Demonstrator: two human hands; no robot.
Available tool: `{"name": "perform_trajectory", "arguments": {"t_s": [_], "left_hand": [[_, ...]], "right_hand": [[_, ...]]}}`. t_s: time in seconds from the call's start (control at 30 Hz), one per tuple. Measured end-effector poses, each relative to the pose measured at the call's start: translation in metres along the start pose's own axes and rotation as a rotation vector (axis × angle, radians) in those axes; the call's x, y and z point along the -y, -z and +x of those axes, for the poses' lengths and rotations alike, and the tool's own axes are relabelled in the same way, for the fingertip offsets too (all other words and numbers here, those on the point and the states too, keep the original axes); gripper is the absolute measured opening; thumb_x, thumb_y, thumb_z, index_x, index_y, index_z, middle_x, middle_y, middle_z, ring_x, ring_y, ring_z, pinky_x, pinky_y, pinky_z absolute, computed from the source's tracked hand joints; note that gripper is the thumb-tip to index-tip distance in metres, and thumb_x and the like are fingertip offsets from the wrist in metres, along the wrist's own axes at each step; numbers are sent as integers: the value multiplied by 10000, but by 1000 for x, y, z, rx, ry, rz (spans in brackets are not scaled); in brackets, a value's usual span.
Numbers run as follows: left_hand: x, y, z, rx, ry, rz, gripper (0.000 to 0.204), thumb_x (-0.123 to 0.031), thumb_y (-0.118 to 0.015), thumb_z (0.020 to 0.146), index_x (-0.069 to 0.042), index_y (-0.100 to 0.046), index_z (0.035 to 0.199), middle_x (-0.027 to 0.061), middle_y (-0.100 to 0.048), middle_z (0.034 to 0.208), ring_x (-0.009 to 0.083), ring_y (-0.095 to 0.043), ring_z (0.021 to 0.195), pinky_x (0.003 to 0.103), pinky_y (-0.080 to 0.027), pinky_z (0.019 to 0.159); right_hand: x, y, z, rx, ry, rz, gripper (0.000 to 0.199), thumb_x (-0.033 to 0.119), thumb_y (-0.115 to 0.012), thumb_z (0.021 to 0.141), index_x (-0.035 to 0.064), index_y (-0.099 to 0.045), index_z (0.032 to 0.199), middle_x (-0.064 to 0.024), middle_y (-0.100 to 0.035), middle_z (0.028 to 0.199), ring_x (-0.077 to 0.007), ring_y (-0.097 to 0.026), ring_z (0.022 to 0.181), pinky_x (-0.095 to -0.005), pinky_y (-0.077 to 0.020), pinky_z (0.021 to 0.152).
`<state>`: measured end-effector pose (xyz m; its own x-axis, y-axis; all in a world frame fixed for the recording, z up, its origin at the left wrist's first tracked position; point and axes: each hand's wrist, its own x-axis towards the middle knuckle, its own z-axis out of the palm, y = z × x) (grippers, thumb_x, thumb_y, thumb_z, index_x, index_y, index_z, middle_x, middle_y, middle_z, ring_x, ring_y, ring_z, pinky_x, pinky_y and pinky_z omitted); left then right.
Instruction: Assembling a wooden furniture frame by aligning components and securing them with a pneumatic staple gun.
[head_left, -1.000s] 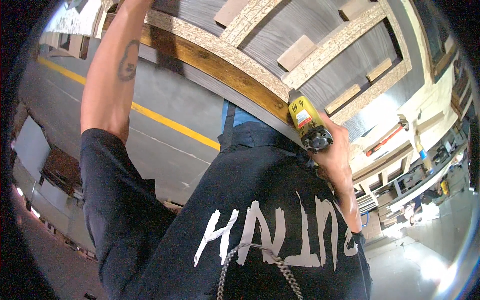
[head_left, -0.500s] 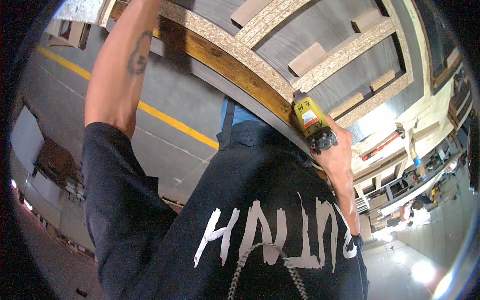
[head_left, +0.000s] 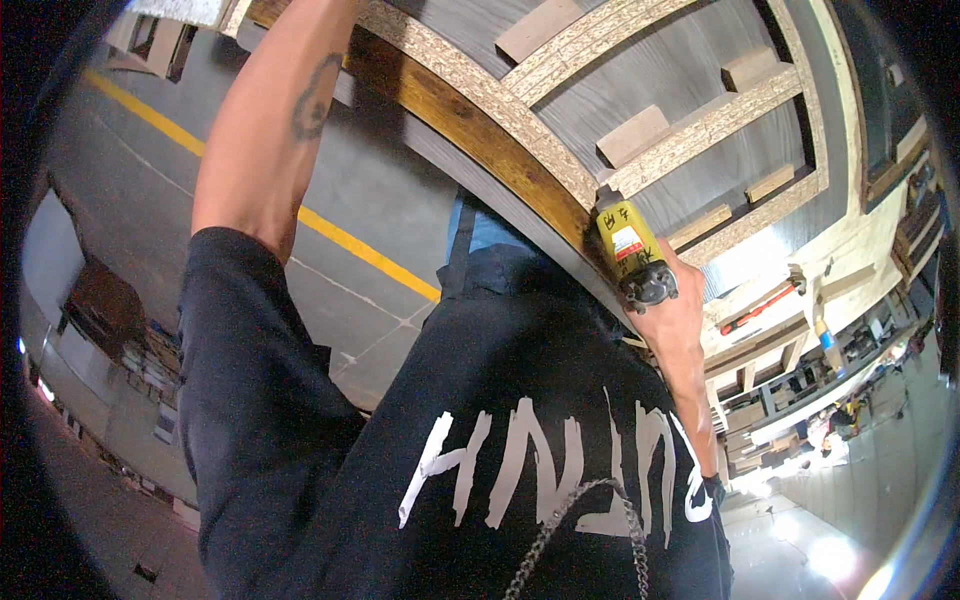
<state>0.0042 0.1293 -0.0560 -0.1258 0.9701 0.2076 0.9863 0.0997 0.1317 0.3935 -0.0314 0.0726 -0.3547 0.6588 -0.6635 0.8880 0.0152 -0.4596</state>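
My right hand (head_left: 678,295) is wrapped round a yellow nail gun (head_left: 624,232) with a round black cap at its near end. The gun's dark nose meets the near edge of a chipboard frame (head_left: 560,147), beside a brown-stained wood strip (head_left: 470,132). From the lower left my left forearm (head_left: 265,150) reaches up over the strip, and its hand lies beyond the upper edge of the picture. Grey wood-grain panel (head_left: 575,95) shows between the frame's bars, and small wood blocks (head_left: 633,137) sit against those bars.
Right of the frame, a red-handled hammer (head_left: 758,307) lies on a pale wooden surface, near a blue-and-yellow handled item (head_left: 827,338). Below left is a grey floor (head_left: 370,170) with a yellow line (head_left: 350,245). Lit workshop clutter fills the far right.
The whole view has shifted slightly, so the frame and my left forearm appear farther right. My right hand still holds the nail gun at the same part of the frame.
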Motion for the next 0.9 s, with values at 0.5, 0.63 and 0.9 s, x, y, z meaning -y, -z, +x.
{"name": "perform_trajectory", "arguments": {"t_s": [0.5, 0.63, 0.9], "left_hand": [[33, -1, -6, 41, -155, -78, 599, -507, -418, 980, -133, -461, 1445, 317, -487, 1327, 457, -443, 1228, 551, -345, 1020], [34, 0, -7, 42, -133, -138, 587, -483, -454, 965, -121, -478, 1426, 310, -498, 1319, 450, -458, 1218, 546, -343, 1022], [33, 2, -8, -16, -125, -195, 556, -460, -487, 950, -120, -520, 1390, 300, -508, 1316, 427, -476, 1205, 525, -352, 1011]], "right_hand": [[78, -11, 47, 5, 84, 31, 452, 35, -678, 689, 35, -642, 1140, -214, -692, 823, -380, -695, 769, -377, -542, 707], [86, -11, 55, -29, 132, 41, 470, -10, -679, 669, 6, -645, 1138, -206, -691, 821, -362, -699, 765, -362, -539, 697], [95, -7, 60, -6, 147, 66, 515, -32, -678, 627, -12, -642, 1140, -199, -686, 826, -353, -691, 735, -348, -539, 697]]}}
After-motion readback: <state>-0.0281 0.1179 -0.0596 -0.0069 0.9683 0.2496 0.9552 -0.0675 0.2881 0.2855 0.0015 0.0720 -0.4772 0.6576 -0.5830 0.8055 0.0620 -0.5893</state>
